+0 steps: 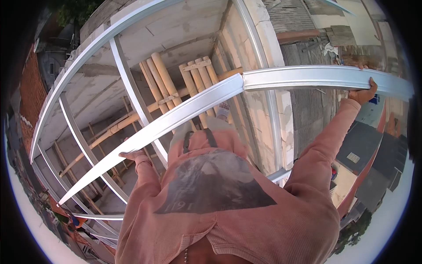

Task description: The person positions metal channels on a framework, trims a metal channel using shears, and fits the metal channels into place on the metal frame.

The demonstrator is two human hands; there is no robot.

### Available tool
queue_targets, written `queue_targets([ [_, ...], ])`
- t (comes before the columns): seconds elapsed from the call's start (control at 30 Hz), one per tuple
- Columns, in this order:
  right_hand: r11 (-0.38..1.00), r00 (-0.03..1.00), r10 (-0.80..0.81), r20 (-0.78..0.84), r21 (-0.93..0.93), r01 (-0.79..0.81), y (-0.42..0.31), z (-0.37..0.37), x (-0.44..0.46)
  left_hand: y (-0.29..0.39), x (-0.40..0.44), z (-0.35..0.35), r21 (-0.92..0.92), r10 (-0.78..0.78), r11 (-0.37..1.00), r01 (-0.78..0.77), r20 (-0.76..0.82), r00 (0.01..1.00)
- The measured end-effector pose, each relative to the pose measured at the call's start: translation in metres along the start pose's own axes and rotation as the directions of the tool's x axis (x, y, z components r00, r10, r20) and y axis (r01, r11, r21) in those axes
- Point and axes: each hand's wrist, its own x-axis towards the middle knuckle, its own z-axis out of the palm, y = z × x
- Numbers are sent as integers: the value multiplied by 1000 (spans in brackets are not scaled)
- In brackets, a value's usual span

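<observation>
My left hand (134, 155) grips a long silvery metal channel (189, 104) from its lower edge, with most of the fingers hidden behind it. That channel slants from the lower left up to the middle of the view. My right hand (364, 93) is closed round a second metal channel (303, 78), thumb on the near side and fingertips over the top edge. The two channel ends meet at an angle near the middle; whether they are fastened there I cannot tell. A foot in a sandal (223, 111) shows below the joint.
Metal roof framing (127, 77) spans the block-walled room below. Bamboo poles (162, 79) and a horizontal bamboo pole (118, 126) stand inside. A block wall (285, 132) runs on the right, beside corrugated roofs (305, 83). Someone in orange (77, 221) is at the lower left.
</observation>
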Motion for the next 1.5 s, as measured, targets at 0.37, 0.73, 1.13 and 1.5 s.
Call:
queue_targets([
  [0.37, 980, 780, -118, 615, -57, 193, -3, 298, -151, -4, -50, 58, -133, -165, 979, 154, -74, 983],
  [0.73, 542, 83, 472, 877, -364, 758, 269, 404, -428, -24, -46, 12, -342, -232, 911, 228, 31, 972],
  [1.13, 620, -272, 634, 724, -266, 738, 266, 364, -485, -19, -46, 27, -250, -222, 945, 210, -22, 975],
  [1.5, 963, 698, 198, 688, -270, -7, 44, 330, -142, -13, -17, 10, -78, -182, 982, 170, -208, 961],
])
